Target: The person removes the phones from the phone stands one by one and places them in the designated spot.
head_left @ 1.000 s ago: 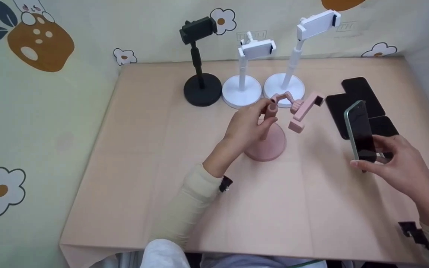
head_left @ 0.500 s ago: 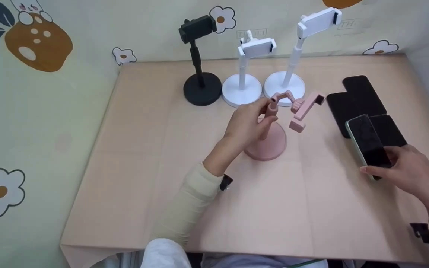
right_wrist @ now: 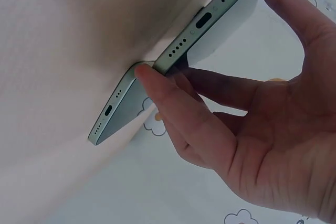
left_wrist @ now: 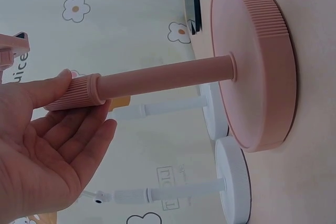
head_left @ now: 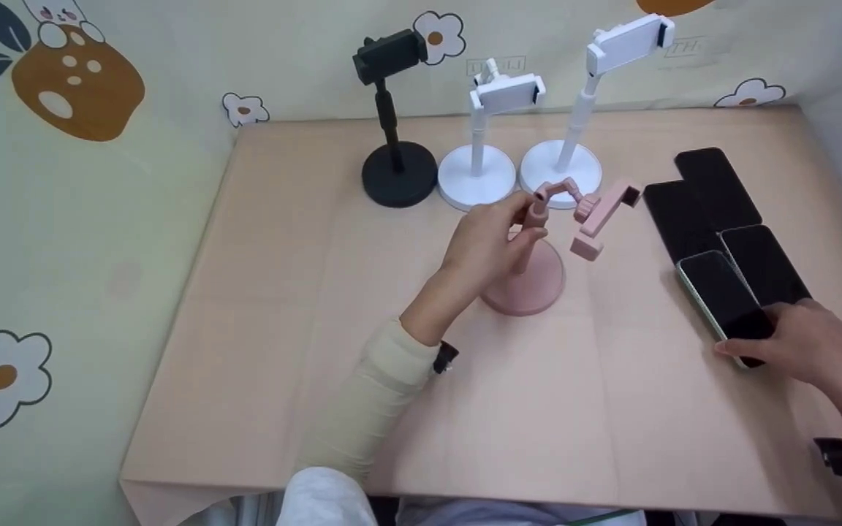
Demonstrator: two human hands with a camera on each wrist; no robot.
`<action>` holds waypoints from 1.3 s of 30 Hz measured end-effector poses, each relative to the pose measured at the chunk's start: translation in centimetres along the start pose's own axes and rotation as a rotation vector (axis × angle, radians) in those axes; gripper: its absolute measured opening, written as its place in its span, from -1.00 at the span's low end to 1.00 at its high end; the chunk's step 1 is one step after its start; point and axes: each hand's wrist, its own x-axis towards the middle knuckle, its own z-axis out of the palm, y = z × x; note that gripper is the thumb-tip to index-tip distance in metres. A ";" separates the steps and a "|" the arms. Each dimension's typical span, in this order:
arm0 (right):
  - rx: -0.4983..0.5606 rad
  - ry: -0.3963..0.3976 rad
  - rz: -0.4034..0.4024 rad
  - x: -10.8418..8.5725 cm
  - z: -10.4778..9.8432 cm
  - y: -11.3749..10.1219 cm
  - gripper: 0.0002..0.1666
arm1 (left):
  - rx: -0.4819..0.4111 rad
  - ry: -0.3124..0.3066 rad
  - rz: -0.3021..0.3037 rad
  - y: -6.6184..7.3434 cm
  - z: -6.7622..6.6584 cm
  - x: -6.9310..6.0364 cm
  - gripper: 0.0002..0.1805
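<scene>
My left hand grips the upper stem of a pink phone stand. In the left wrist view, thumb and fingers hold the ribbed collar of the upright stem, and the round base rests on the table. The stand's tilted clamp holds no phone. My right hand pinches the near end of a pale green-edged smartphone, screen up, low at the table beside other phones. The right wrist view shows thumb and fingers at its edges, near its port end.
Several dark-screened phones lie together at the right, including one phone beside the held one. Behind stand a black phone stand, a shorter white stand and a taller white stand. A patterned backdrop rises past the table's edges.
My right hand has lowered the smartphone from a raised, tilted pose to lie nearly flat beside the other phones, moving slightly right and nearer. The left hand and pink stand have stayed put.
</scene>
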 end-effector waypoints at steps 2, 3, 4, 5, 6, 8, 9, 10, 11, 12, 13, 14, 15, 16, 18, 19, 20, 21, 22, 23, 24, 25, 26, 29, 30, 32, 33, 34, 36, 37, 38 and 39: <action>-0.011 -0.017 -0.001 0.0 0.0 0.2 0.17 | 0.002 0.001 0.001 0.1 0.0 0.0 -0.68; -0.017 -0.025 -0.005 0.0 -0.1 0.2 0.15 | 0.002 0.002 -0.001 0.1 0.0 0.0 -0.68; -0.018 -0.036 -0.009 -0.1 -0.1 0.3 0.12 | 0.000 0.000 -0.004 0.1 0.0 0.0 -0.68; -0.022 -0.048 -0.009 -0.2 -0.1 0.4 0.10 | -0.002 0.000 -0.005 0.1 -0.1 0.1 -0.68; -0.026 -0.060 -0.004 -0.2 -0.1 0.4 0.07 | -0.005 0.000 -0.004 0.1 -0.1 0.0 -0.68; -0.032 -0.084 0.006 -0.3 -0.2 0.4 -0.02 | -0.005 -0.002 -0.004 0.1 -0.1 0.1 -0.68; -0.037 -0.093 0.009 -0.4 -0.2 0.4 -0.05 | -0.003 -0.002 -0.002 0.1 -0.1 0.1 -0.67; -0.038 -0.102 0.015 -0.4 -0.2 0.4 -0.10 | -0.001 -0.001 0.001 0.1 -0.1 0.1 -0.67; -0.042 -0.111 0.024 -0.5 -0.2 0.4 -0.14 | 0.003 0.002 0.005 0.1 -0.1 0.1 -0.67; -0.045 -0.118 0.031 -0.5 -0.3 0.3 -0.18 | 0.006 0.003 0.007 0.1 -0.1 0.1 -0.67; -0.049 -0.122 0.036 -0.6 -0.3 0.2 -0.20 | 0.009 0.005 0.008 0.1 -0.1 0.1 -0.67; -0.054 -0.128 0.040 -0.6 -0.3 0.1 -0.22 | 0.011 0.009 0.011 0.1 -0.1 0.0 -0.68; -0.057 -0.133 0.046 -0.6 -0.2 0.0 -0.23 | 0.010 0.010 0.010 0.1 -0.1 0.0 -0.68; -0.060 -0.138 0.053 -0.7 -0.2 -0.2 -0.23 | 0.011 0.010 0.009 0.1 -0.1 0.0 -0.68; -0.068 -0.137 0.062 -0.8 -0.1 -0.5 -0.23 | 0.008 0.007 0.004 0.1 -0.1 0.0 -0.68; -0.072 -0.135 0.067 -0.8 -0.1 -0.7 -0.22 | 0.008 0.006 0.001 0.2 -0.1 0.0 -0.68; -0.072 -0.130 0.071 -0.8 0.0 -0.8 -0.21 | 0.007 0.004 -0.002 0.2 -0.1 0.0 -0.68; -0.072 -0.125 0.074 -0.7 0.0 -0.9 -0.20 | 0.008 0.002 -0.004 0.2 -0.1 0.0 -0.68; -0.071 -0.118 0.078 -0.7 0.0 -1.0 -0.17 | 0.011 0.001 -0.007 0.2 -0.1 0.0 -0.68; -0.069 -0.111 0.080 -0.6 0.0 -1.1 -0.13 | 0.010 0.000 -0.010 0.2 -0.1 0.0 -0.68; -0.067 -0.105 0.084 -0.5 0.0 -1.2 -0.08 | 0.008 -0.001 -0.011 0.2 -0.1 0.0 -0.67; -0.064 -0.095 0.083 -0.5 0.0 -1.3 -0.03 | 0.008 -0.001 -0.012 0.2 -0.1 0.0 -0.67; -0.061 -0.080 0.078 -0.4 0.0 -1.3 0.03 | 0.007 0.000 -0.011 0.1 -0.1 0.0 -0.67; -0.064 -0.039 0.066 -0.3 0.0 -1.6 0.13 | 0.003 0.003 -0.011 0.0 -0.1 -0.1 -0.67; -0.066 -0.019 0.060 -0.2 0.0 -1.6 0.13 | 0.005 0.005 -0.010 0.0 -0.2 -0.1 -0.67; -0.072 0.007 0.054 0.0 0.1 -1.8 0.13 | 0.008 0.007 -0.009 0.0 -0.1 0.0 -0.67; -0.073 0.015 0.055 0.1 0.1 -1.8 0.12 | 0.007 0.006 -0.011 0.0 -0.1 0.0 -0.67; -0.075 0.022 0.056 0.2 0.1 -1.9 0.13 | 0.006 0.005 -0.011 0.0 -0.1 0.0 -0.67; -0.077 0.026 0.056 0.4 0.3 -1.9 0.14 | 0.004 -0.001 -0.014 0.0 -0.1 0.1 -0.67; -0.079 0.022 0.059 0.4 0.4 -1.9 0.16 | 0.003 -0.004 -0.016 0.0 0.0 0.1 -0.67; -0.081 0.018 0.059 0.5 0.4 -1.9 0.19 | 0.001 -0.004 -0.013 0.0 0.0 0.1 -0.67; -0.083 0.013 0.063 0.6 0.5 -1.9 0.21 | -0.001 -0.004 -0.011 0.0 0.0 0.1 -0.66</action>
